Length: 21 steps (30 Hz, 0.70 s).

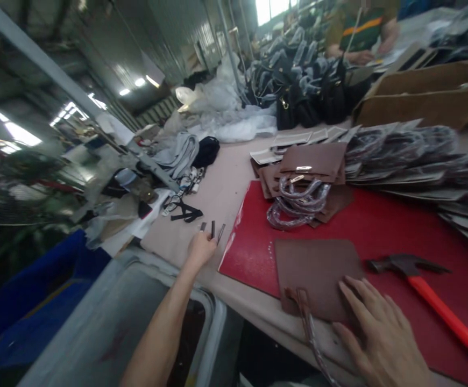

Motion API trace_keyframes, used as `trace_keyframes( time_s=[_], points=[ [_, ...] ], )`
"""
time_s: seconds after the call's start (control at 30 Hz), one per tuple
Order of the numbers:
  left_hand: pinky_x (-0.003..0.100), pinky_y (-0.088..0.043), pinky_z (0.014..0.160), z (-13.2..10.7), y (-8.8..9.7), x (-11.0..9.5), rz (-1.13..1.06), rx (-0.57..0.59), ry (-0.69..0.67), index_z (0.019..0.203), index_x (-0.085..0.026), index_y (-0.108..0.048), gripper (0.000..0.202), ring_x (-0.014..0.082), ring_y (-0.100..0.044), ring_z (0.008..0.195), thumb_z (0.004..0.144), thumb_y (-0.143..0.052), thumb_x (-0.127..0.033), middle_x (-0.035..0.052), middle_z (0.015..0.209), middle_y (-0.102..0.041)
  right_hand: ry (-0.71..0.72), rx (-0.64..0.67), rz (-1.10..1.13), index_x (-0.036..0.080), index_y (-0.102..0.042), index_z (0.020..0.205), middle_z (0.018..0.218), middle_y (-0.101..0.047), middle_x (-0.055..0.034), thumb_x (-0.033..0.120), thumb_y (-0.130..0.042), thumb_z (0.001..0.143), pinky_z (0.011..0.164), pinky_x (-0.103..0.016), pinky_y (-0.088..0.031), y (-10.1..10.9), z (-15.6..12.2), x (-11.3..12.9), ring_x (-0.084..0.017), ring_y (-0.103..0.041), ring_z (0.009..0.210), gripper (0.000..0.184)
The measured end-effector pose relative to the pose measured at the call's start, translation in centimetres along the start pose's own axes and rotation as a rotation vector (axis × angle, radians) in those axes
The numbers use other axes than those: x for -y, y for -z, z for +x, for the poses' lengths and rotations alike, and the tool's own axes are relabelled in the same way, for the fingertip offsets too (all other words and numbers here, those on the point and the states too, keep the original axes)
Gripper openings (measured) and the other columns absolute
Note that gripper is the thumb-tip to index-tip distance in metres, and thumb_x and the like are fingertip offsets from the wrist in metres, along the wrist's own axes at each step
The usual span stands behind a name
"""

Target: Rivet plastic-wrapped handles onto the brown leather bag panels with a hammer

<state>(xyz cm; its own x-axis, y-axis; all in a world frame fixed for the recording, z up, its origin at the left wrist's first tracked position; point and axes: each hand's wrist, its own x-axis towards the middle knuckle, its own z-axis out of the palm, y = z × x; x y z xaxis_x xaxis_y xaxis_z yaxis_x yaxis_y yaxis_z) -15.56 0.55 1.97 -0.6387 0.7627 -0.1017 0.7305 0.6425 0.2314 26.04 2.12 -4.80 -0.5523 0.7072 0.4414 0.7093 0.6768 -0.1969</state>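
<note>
My right hand (383,328) lies with fingers spread, its fingertips on a flat brown leather bag panel (318,269). A handle wrapped in clear plastic (310,328) is attached at the panel's lower left and hangs over the table edge. My left hand (202,248) is reached out over the table, its fingers curled in. Several thin dark metal rods (213,230) show just beyond its knuckles; what the fingers grip is hidden. A claw hammer (427,295) with a red handle lies right of the panel, on a red mat (250,258).
Brown bag pieces with wrapped handles (298,199) are piled behind the panel. More wrapped stacks (403,156) and a cardboard box (423,102) are at right. Black straps (188,212) lie left. A grey bin (137,279) stands below the edge. A co-worker (363,32) is across the table.
</note>
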Motion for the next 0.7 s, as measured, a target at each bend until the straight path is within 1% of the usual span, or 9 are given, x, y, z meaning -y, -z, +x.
trace_keyframes(
  time_s=[0.1,0.17,0.27,0.37,0.43,0.5,0.57,0.63,0.7],
  points=[
    [0.030,-0.047,0.070,0.3,0.1,1.8,0.087,0.025,0.049,0.073,-0.018,-0.071,0.019,0.0273,-0.071,0.089,0.082,-0.059,-0.029,0.0140,0.084,-0.076,0.028,-0.031,-0.035,0.011,-0.044,0.140,0.136,-0.054,-0.0216,0.039,-0.040,0.095,0.102,-0.059,-0.042,0.0,0.3,0.0,-0.041,-0.052,0.125,0.053],
    [0.030,-0.048,0.071,0.1,-0.3,2.3,0.122,0.051,0.052,0.073,-0.019,-0.071,0.020,0.0276,-0.072,0.090,0.083,-0.059,-0.032,0.0132,0.084,-0.076,0.036,-0.035,-0.046,0.010,-0.045,0.139,0.135,-0.055,-0.0217,0.039,-0.040,0.095,0.101,-0.058,-0.043,0.1,0.3,0.0,-0.041,-0.053,0.124,0.053],
    [0.032,-0.049,0.075,-0.6,-0.9,2.0,0.167,0.040,0.051,0.084,-0.019,-0.074,0.022,0.0283,-0.072,0.092,0.086,-0.057,-0.033,0.0139,0.089,-0.076,0.031,-0.027,-0.041,0.012,-0.045,0.139,0.135,-0.055,-0.0209,0.039,-0.039,0.095,0.101,-0.059,-0.043,0.1,0.3,0.0,-0.041,-0.053,0.124,0.052],
    [0.033,-0.049,0.083,-0.9,-1.3,1.1,0.200,-0.030,0.034,0.105,-0.017,-0.072,0.028,0.0283,-0.070,0.103,0.090,-0.052,-0.029,0.0167,0.109,-0.073,0.025,-0.017,-0.023,0.013,-0.045,0.140,0.136,-0.054,-0.0203,0.039,-0.040,0.095,0.102,-0.059,-0.043,-0.2,0.2,-0.2,-0.041,-0.052,0.126,0.052],
    [0.033,-0.049,0.086,-0.6,-1.5,0.3,0.203,-0.060,0.003,0.111,-0.018,-0.071,0.031,0.0275,-0.068,0.108,0.093,-0.047,-0.028,0.0170,0.118,-0.070,0.016,-0.002,-0.008,0.013,-0.045,0.140,0.138,-0.054,-0.0200,0.038,-0.042,0.095,0.103,-0.060,-0.043,-0.2,0.2,-0.1,-0.041,-0.051,0.128,0.052],
    [0.034,-0.049,0.087,0.2,-1.6,-0.4,0.190,-0.047,-0.032,0.109,-0.018,-0.071,0.031,0.0279,-0.067,0.109,0.094,-0.047,-0.031,0.0167,0.118,-0.071,-0.012,0.028,0.012,0.013,-0.045,0.141,0.142,-0.052,-0.0193,0.037,-0.045,0.094,0.105,-0.061,-0.041,0.1,0.1,0.1,-0.040,-0.048,0.131,0.052],
    [0.035,-0.050,0.084,1.4,-1.7,-1.1,0.171,0.008,-0.055,0.103,-0.018,-0.073,0.030,0.0307,-0.068,0.108,0.090,-0.054,-0.036,0.0178,0.112,-0.073,-0.053,0.070,0.041,0.014,-0.045,0.142,0.145,-0.049,-0.0185,0.036,-0.048,0.093,0.108,-0.061,-0.039,0.5,0.0,0.5,-0.039,-0.043,0.136,0.054],
    [0.037,-0.051,0.078,2.9,-1.8,-1.7,0.159,0.085,-0.061,0.093,-0.015,-0.074,0.030,0.0350,-0.069,0.102,0.085,-0.060,-0.040,0.0206,0.102,-0.075,-0.092,0.119,0.076,0.014,-0.045,0.143,0.148,-0.047,-0.0178,0.036,-0.052,0.091,0.112,-0.060,-0.035,1.1,0.0,1.0,-0.037,-0.039,0.139,0.057],
    [0.038,-0.051,0.072,4.3,-2.0,-2.0,0.156,0.160,-0.060,0.078,-0.014,-0.072,0.023,0.0377,-0.071,0.092,0.080,-0.063,-0.035,0.0219,0.086,-0.075,-0.135,0.166,0.109,0.013,-0.047,0.143,0.150,-0.045,-0.0178,0.035,-0.056,0.088,0.115,-0.059,-0.031,1.6,0.0,1.3,-0.036,-0.036,0.142,0.060]
  ],
)
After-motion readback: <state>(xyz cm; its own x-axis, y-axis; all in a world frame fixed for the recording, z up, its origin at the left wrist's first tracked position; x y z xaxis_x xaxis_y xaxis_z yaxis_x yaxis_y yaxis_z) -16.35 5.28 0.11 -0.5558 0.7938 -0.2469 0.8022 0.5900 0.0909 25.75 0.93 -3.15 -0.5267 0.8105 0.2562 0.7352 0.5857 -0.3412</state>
